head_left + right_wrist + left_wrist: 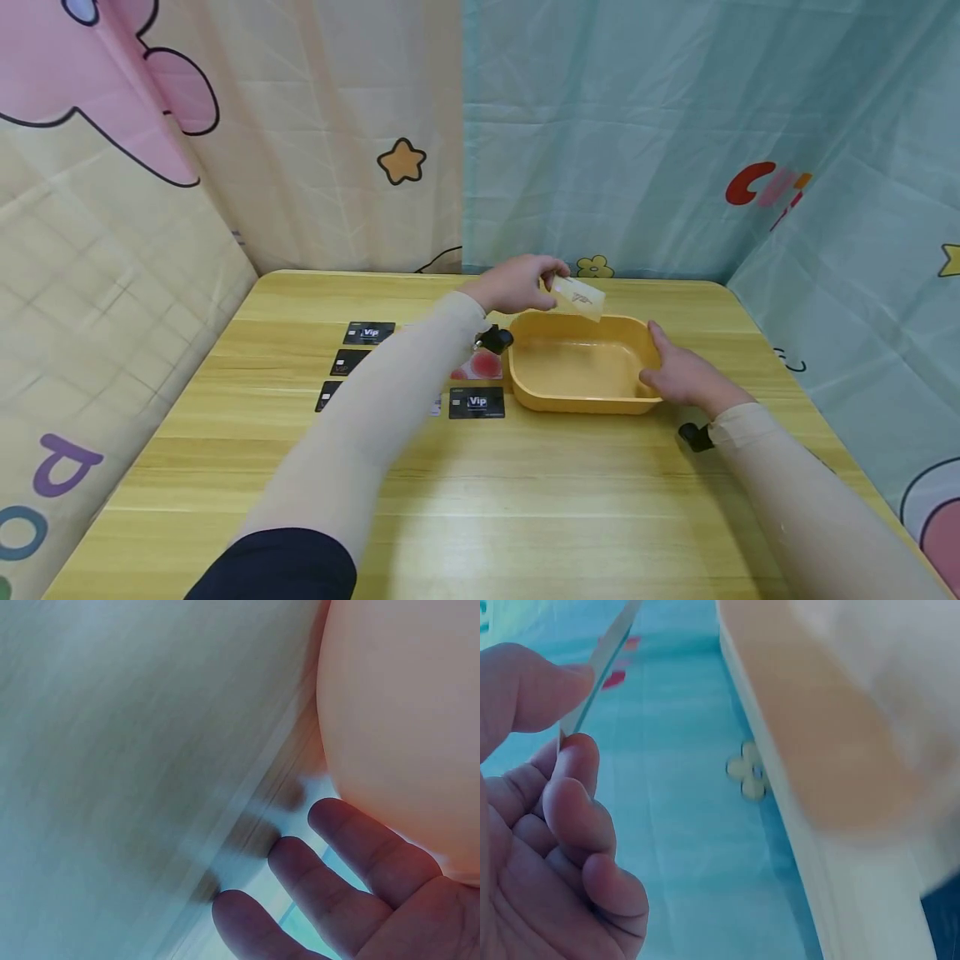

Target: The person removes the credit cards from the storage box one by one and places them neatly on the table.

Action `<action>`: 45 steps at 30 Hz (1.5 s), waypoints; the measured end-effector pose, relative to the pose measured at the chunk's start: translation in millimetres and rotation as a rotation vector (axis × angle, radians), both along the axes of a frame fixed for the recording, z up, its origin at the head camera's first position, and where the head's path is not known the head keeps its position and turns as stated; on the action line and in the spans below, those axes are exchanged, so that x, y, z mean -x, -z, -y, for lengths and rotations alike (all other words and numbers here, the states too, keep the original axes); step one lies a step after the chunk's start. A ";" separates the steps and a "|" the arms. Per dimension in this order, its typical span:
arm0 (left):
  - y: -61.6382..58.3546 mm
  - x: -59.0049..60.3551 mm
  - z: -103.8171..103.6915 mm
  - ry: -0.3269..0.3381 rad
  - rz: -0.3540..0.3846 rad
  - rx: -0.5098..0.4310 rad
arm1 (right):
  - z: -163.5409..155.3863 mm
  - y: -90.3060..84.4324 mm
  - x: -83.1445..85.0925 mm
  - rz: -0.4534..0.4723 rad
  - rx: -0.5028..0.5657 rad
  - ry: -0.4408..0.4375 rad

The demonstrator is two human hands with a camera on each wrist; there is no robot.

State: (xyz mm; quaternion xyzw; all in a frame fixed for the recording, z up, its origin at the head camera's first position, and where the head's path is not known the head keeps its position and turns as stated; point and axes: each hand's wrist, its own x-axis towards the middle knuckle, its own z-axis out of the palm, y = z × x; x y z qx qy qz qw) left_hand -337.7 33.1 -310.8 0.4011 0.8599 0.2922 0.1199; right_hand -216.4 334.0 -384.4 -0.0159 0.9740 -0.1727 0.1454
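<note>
Pinching a pale card (pixel 578 297) by its near end, the left hand (pixel 514 284) holds it above the yellow tray (pixel 577 398), long axis slanting down and away to the right; the right hand (pixel 681 372), fingers relaxed, rests against the tray's right wall.

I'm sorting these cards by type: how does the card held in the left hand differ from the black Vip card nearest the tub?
The held card is pale cream; the Vip card is black with white lettering. The held card is pinched in the left hand and tilted in the air above the yellow tub, while the Vip card lies flat on the table beside the tub. Both are similar small rectangles.
</note>
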 end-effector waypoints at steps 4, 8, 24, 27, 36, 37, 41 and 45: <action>-1.4 11.9 24.8 -0.041 0.075 -0.056 | -0.3 -0.6 -0.5 0.004 0.002 0.002; 4.0 25.8 50.6 -0.105 0.127 -0.102 | -1.0 -0.5 -0.5 0.005 0.003 0.002; 44.7 48.9 106.4 -0.299 0.099 -0.066 | -1.0 -1.5 -3.6 -0.002 0.003 -0.005; 50.7 49.7 109.2 -0.312 0.111 -0.043 | -1.4 -1.6 -4.5 0.003 0.002 -0.002; 66.5 51.0 117.2 -0.353 0.116 0.048 | -1.4 -0.4 -5.1 -0.003 -0.004 0.000; 67.7 50.5 118.0 -0.358 0.114 0.060 | -1.4 -0.4 -5.1 -0.005 -0.004 -0.002; 72.5 49.0 120.3 -0.373 0.132 0.086 | -1.9 -0.6 -5.0 -0.002 -0.003 0.000; 79.0 49.8 120.6 -0.380 0.170 0.098 | -2.3 -1.3 -5.1 0.011 0.001 0.009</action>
